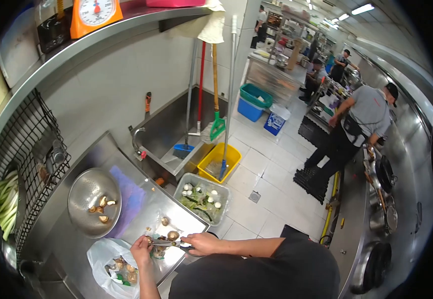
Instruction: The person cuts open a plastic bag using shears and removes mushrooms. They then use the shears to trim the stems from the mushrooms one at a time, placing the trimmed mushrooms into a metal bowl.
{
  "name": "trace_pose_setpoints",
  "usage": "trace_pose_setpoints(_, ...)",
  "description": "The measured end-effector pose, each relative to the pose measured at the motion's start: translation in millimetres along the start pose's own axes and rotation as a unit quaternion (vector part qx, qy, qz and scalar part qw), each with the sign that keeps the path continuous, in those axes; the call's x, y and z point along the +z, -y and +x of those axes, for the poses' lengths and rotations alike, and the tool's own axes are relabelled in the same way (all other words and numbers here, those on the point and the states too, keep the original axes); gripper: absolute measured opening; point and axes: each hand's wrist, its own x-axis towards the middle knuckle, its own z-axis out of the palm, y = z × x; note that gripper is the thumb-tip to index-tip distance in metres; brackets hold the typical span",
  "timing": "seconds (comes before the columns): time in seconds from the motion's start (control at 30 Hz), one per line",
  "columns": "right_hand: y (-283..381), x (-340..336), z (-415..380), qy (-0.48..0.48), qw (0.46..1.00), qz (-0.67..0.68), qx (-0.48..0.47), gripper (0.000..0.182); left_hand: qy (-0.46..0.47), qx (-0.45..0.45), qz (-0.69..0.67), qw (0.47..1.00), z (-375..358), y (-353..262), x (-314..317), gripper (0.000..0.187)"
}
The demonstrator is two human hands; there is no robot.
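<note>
Over the steel counter's right end, my right hand [200, 244] is closed on the handles of a pair of scissors [165, 242]. My left hand [142, 250] pinches a small brown mushroom [149, 240] at the blades. Loose mushrooms [173, 235] lie beside and below the scissors. A steel colander [90, 187] with several cut mushroom pieces [102, 207] stands behind my left hand on the counter. A white plastic bag [99, 251], open at the top, holds more mushrooms to the left of my left hand.
A clear bin of vegetable scraps [201, 198] stands past the counter's edge, near a yellow bucket [232, 155]. Mops and brooms lean at the sink [164, 117]. A person in a grey shirt [368, 110] stands at the stove on the right; other people are farther back.
</note>
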Motion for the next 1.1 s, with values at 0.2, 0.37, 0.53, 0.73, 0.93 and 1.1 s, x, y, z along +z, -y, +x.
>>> trace_pose_setpoints(0.2, -4, 2, 2, 0.026, 0.999, 0.008, 0.026, 0.042, 0.051, -0.04, 0.005, 0.998, 15, 7, 0, 0.024)
trace_pose_setpoints(0.37, -14, 0, 7, 0.038, 0.997, 0.041, 0.048, 0.029, 0.07, -0.033, 0.015, 0.997, 14, 12, 6, 0.023)
trace_pose_setpoints(0.53, -37, -2, 3, 0.074, 0.973, 0.214, 0.052, 0.045, 0.05, 0.005, 0.237, 0.97, 3, -13, 10, 0.023)
trace_pose_setpoints(0.73, -28, -32, -10, 0.13, 0.938, 0.28, 0.158, 0.051, 0.011, -0.019, 0.068, 0.997, -5, -18, 8, 0.025)
trace_pose_setpoints(0.93, -14, -38, 6, 0.082, 0.936, 0.306, 0.154, 0.054, 0.024, -0.027, -0.045, 0.998, -9, -26, 10, 0.019)
trace_pose_setpoints(1.1, -7, -36, 21, 0.05, 0.957, 0.245, 0.145, 0.06, 0.014, 0.011, 0.08, 0.997, -9, -30, 15, 0.015)
